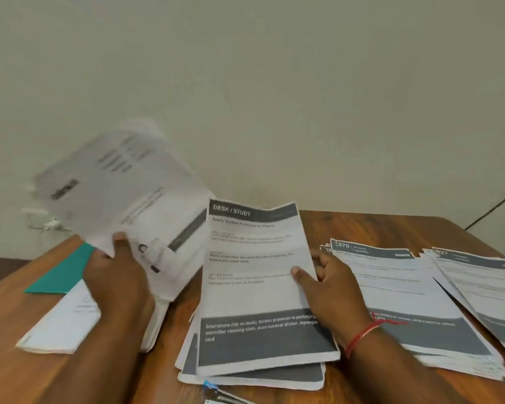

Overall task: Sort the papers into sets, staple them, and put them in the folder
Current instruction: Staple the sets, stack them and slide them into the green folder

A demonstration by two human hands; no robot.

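Gripping a bundle of lifted papers [123, 185] at its lower edge, the left hand [114, 275] has its thumb on the front while its fingers go behind the paper. The bundle stands up above this hand and is blurred, so its print cannot be read. The right hand [330, 284] holds one printed sheet [254, 258] by its right edge, with the thumb pressed on the front side and the other fingers hidden behind it. This sheet has the heading "DESK / STUDY" in a dark band and lies between the two hands. Its upper part is raised and slightly bent, and its lower part rests on the middle pile [251, 377], which sits on the tabletop [362, 225] between the two wrists. Around the right wrist there is a red thread [362, 333]. Just to the right of the right hand lies a second pile [405, 287] whose top page shows "670", and further right a third pile [484, 281] partly overlaps it. Under the left forearm is a white stack [56, 325], and to the left of the left hand the teal folder [62, 272] lies flat on the tabletop. Near the wrists, at the lower edge of the view, a small blue and metal tool [213, 387] shows only partly, and I cannot tell surely what it is.
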